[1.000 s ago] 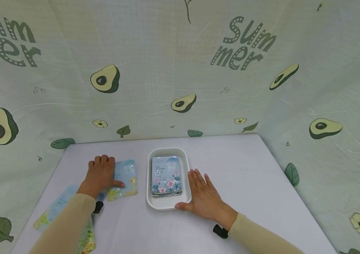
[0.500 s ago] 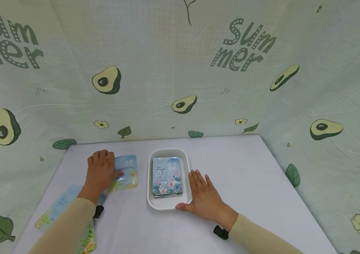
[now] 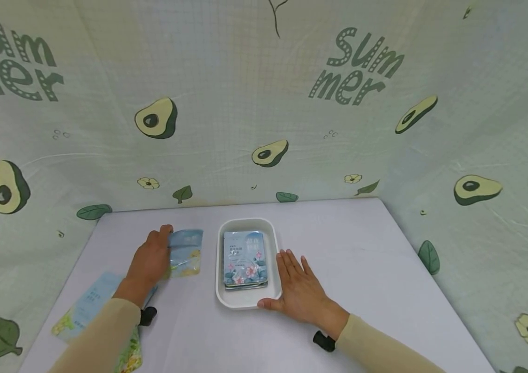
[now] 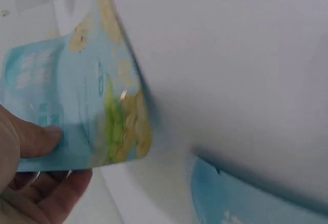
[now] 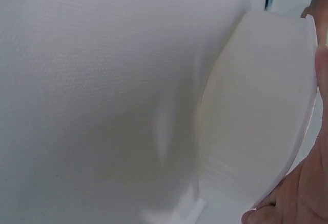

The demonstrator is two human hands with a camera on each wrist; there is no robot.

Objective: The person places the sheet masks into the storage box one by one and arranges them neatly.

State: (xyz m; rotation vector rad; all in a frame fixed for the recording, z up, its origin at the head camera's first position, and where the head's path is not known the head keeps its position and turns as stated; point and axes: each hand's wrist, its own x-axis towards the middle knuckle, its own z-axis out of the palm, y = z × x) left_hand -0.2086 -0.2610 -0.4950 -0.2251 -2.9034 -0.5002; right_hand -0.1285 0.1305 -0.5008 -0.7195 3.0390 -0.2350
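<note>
My left hand [image 3: 152, 256] pinches a light blue packet with yellow flowers [image 3: 186, 253], tilted up off the white table just left of a white tray [image 3: 247, 301]. The left wrist view shows the packet [image 4: 84, 96] with my thumb on its face and fingers behind it. In the tray lies a stack of blue packets with pink lotus flowers [image 3: 244, 257]. My right hand [image 3: 297, 287] lies flat against the tray's right side with its thumb at the near corner. In the right wrist view the tray's wall [image 5: 256, 121] is close up.
Another light blue packet [image 3: 88, 305] lies at the table's near left, partly under my left sleeve; its edge [image 4: 241, 198] shows in the left wrist view. Avocado-print cloth walls enclose the table on three sides.
My left hand went from lying flat on the flower packet to pinching it and tilting its left edge up. The right hand and tray have stayed put.
</note>
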